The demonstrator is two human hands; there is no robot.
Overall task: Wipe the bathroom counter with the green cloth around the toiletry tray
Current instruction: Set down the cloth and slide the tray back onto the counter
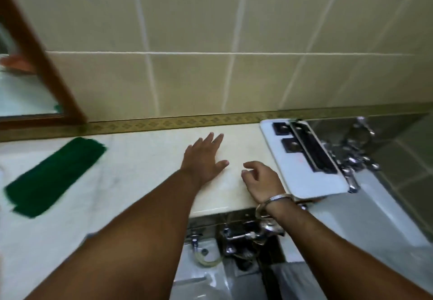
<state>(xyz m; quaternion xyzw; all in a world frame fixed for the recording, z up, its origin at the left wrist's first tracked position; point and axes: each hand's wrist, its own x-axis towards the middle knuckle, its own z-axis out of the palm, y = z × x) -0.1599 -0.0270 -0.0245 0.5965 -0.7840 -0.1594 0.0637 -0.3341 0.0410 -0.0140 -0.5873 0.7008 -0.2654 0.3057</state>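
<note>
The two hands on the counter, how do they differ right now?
The left hand lies flat, palm down, fingers stretched toward the wall; the right hand is loosely curled, fingers bent. The right wrist wears a metal bangle; the left wrist is bare. The right hand sits beside the white tray; the left is nearer the green cloth, though well apart from it. Both rest on the counter, and neither holds anything.

Glossy counter (145,159), matt green cloth (55,175)
</note>
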